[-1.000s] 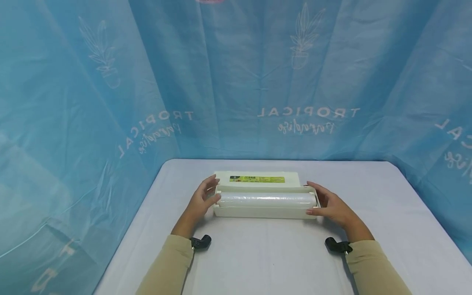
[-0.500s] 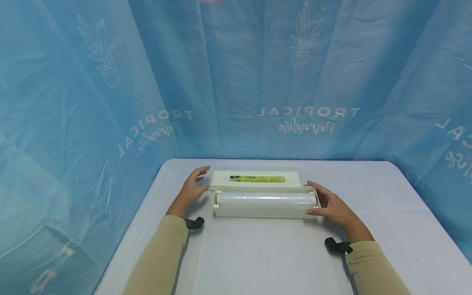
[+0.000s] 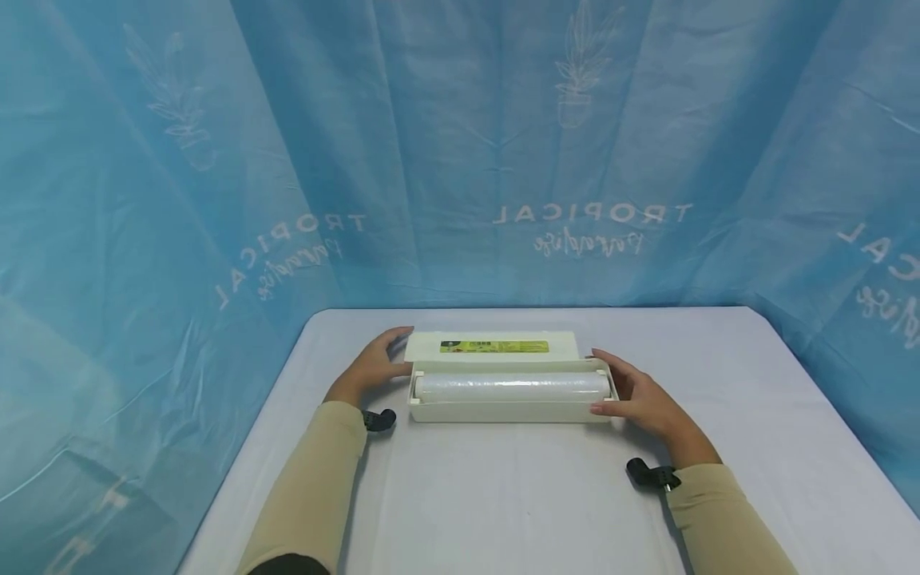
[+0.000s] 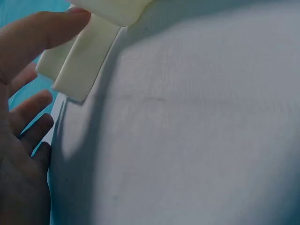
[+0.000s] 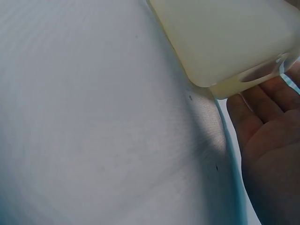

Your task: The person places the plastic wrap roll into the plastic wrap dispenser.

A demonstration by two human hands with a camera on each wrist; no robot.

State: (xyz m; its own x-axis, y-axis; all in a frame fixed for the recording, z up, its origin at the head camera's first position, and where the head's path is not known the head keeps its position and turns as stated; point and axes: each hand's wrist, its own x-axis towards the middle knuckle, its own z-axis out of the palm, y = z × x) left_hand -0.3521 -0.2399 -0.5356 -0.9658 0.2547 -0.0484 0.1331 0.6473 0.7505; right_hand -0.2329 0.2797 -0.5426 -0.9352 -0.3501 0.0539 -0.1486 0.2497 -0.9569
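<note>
A pale plastic wrap dispenser box (image 3: 496,412) lies on the table with its top off, and a clear roll of plastic wrap (image 3: 512,388) sits inside. Right behind it is the flat white lid (image 3: 561,345), which bears a yellow-green label (image 3: 493,346). My left hand (image 3: 366,369) is at the lid's left end, thumb at the near side and index finger at the far side. In the left wrist view that thumb (image 4: 51,30) overlaps the lid (image 4: 86,61), the other fingers spread below. My right hand (image 3: 642,403) grips the box's right end, thumb in front and fingers behind.
A white cloth covers the table (image 3: 532,495). Blue printed curtains (image 3: 460,160) hang behind the table and along both sides. A black wrist camera is strapped to each wrist, the left one (image 3: 379,420) and the right one (image 3: 647,473).
My left hand has let go of the box's left end, moved out to the left and back, and come in at the lid's end. My right hand keeps its grip. The head view has shifted slightly.
</note>
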